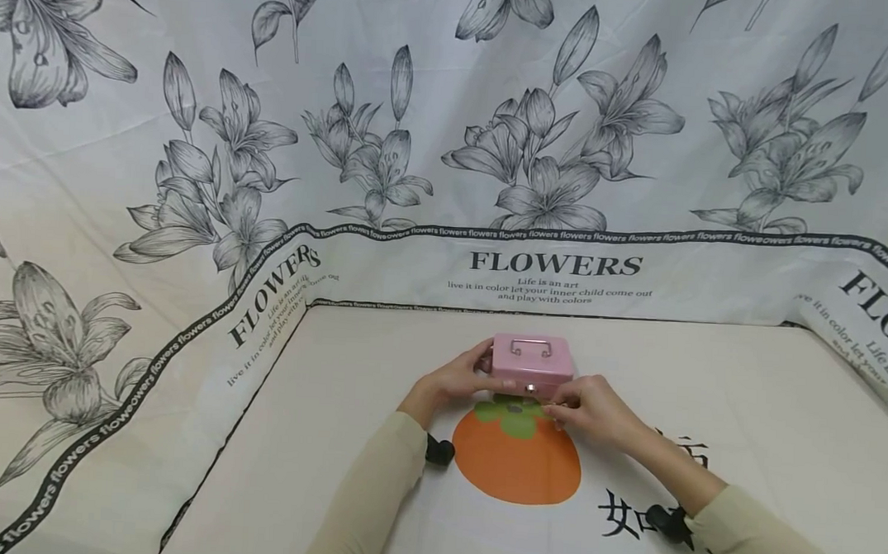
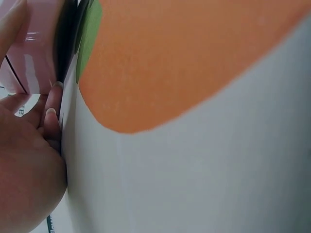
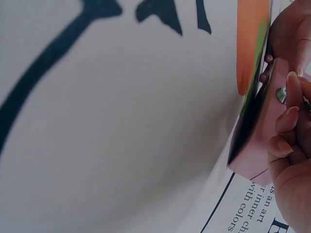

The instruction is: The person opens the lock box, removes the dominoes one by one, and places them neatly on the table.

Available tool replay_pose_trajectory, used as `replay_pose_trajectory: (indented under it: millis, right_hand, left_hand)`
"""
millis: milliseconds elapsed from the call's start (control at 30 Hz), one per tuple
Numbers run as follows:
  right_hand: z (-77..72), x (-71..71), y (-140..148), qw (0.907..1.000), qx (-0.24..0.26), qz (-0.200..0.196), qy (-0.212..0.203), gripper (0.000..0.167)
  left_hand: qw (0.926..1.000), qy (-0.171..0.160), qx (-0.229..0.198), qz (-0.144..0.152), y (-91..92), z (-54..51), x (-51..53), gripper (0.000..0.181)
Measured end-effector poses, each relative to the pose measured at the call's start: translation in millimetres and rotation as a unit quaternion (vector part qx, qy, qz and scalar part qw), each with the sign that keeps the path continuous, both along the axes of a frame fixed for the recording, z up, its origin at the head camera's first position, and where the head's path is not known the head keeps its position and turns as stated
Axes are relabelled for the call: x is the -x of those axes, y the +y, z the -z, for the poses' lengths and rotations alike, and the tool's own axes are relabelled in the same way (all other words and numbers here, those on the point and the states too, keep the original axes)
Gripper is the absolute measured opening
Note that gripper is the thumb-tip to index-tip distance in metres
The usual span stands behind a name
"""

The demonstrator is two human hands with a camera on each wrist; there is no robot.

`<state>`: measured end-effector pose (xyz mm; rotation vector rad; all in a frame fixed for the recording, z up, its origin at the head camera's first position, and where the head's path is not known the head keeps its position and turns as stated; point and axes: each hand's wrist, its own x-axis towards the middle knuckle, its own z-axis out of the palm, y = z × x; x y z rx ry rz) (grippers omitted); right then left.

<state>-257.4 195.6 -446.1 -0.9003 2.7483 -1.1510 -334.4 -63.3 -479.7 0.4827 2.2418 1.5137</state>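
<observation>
A pink metal cash box (image 1: 533, 361) with a folding wire handle (image 1: 532, 348) on its lid is at the table's middle, lid closed. Its round silver lock (image 3: 282, 95) faces the person. The box's dark underside (image 3: 247, 124) shows in the right wrist view. My left hand (image 1: 458, 377) grips the box's left side, thumb along the front. Close to the lock, my right hand (image 1: 594, 407) has curled fingers, thumb and forefinger pinching a small key-like metal piece (image 1: 546, 408). Fingers hide most of that piece, so its exact kind is unclear.
The pale tablecloth carries a printed orange persimmon (image 1: 518, 462) just in front of the box and black characters (image 1: 620, 514) at the right. Behind and at the sides hangs a white flower-printed curtain (image 1: 385, 266). Dark wrist mounts (image 1: 440, 451) sit by both sleeves.
</observation>
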Motion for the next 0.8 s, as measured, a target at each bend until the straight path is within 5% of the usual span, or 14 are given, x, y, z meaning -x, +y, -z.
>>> replay_pose_trajectory:
  millis: [800]
  right_hand:
    - [4.1, 2.1, -25.9, 0.9991, -0.032, 0.006, 0.028, 0.027]
  left_hand:
    - [0.9998, 0.006, -0.012, 0.012, -1.6, -1.0, -1.9, 0.083]
